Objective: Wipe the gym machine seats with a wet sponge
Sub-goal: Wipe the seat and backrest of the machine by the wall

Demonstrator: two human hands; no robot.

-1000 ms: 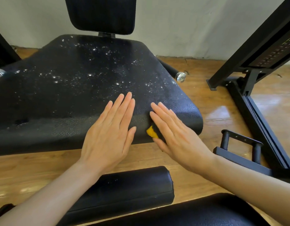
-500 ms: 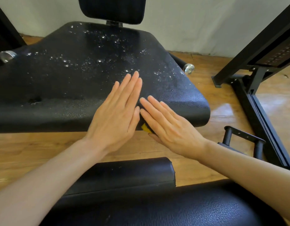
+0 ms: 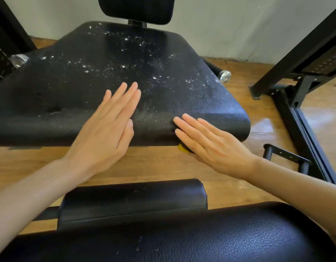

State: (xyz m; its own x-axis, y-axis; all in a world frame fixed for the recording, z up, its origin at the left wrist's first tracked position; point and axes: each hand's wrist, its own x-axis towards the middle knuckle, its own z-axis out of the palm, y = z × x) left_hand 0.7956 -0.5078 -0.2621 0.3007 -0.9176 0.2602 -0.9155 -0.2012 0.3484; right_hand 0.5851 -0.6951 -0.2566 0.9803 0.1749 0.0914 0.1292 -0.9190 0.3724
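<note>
- You are working on the big black seat [image 3: 99,78], whose top carries many bright water beads toward the backrest [image 3: 136,8] and a duller, evenly damp band along the front edge nearest you.
- Judging by that, the step in hand is wiping the front edge and lip of this seat; the beaded area toward the backrest looks wetted but not yet wiped smooth.
- Nearer you than the seat lie a black roller pad [image 3: 133,197] and another black cushion [image 3: 182,237]; they show only a few small specks, so I judge them not yet done.
- Your left hand [image 3: 105,133] lies flat on the seat's front edge, fingers straight and together, holding nothing; it appears only to steady you.
- Your right hand [image 3: 210,142] is also flat with straight fingers, pressing against the seat's front lip near its right corner.
- The sponge [image 3: 181,147] sits under that right palm, pinned against the lip; only a small yellow corner shows below the fingers, so you press it and do not curl around it.
- The next move calls for keeping that flat pressure and sliding the sponge along the lip, then up across the beaded top, with the left hand lifted out of the path.
</note>
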